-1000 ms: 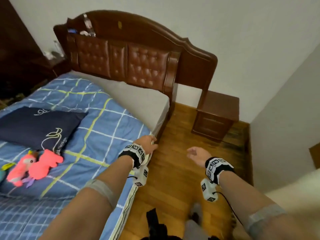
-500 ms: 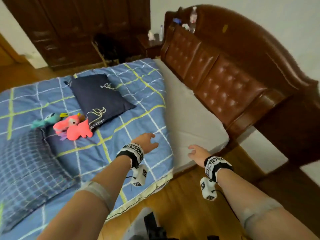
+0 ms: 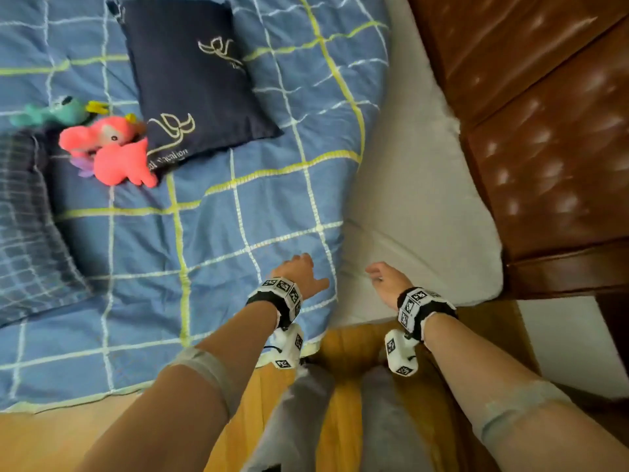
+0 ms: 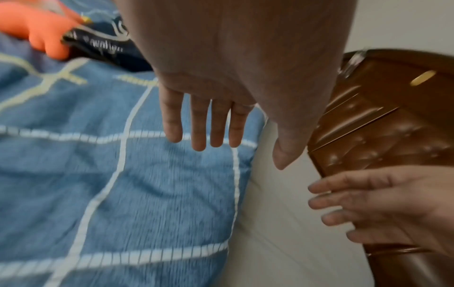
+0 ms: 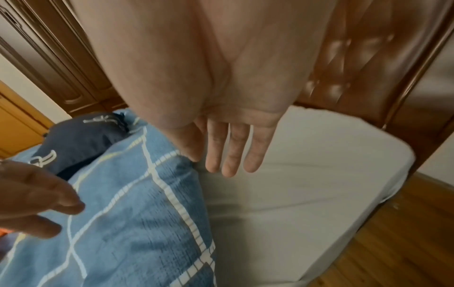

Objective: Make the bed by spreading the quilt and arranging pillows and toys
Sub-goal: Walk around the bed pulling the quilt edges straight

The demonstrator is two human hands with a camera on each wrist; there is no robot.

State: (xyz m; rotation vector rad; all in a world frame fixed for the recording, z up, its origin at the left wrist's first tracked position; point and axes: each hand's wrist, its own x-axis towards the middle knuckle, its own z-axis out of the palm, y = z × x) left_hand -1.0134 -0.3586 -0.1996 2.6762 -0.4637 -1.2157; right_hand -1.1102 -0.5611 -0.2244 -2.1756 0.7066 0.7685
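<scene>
A blue checked quilt [image 3: 211, 233] covers most of the bed and stops short of the headboard, leaving a strip of white mattress [image 3: 408, 206] bare. On the quilt lie a navy pillow [image 3: 194, 73], a pink plush toy [image 3: 112, 148] and a teal plush toy [image 3: 58, 112]. A second, checked pillow [image 3: 23, 233] lies at the left. My left hand [image 3: 299, 272] hovers open over the quilt's near corner [image 4: 196, 174], fingers straight. My right hand [image 3: 383, 275] is open above the bare mattress [image 5: 307, 184], holding nothing.
The brown padded headboard [image 3: 544, 137] rises at the right behind the mattress. Wooden floor [image 3: 340, 403] runs along the near side of the bed, where my feet in grey slippers [image 3: 384, 420] stand. A dark wardrobe [image 5: 49, 58] stands beyond the bed.
My view has swung from the bedside floor and nightstand down onto the bed. Both hands have moved from beside the bed edge to above the quilt corner and the bare mattress.
</scene>
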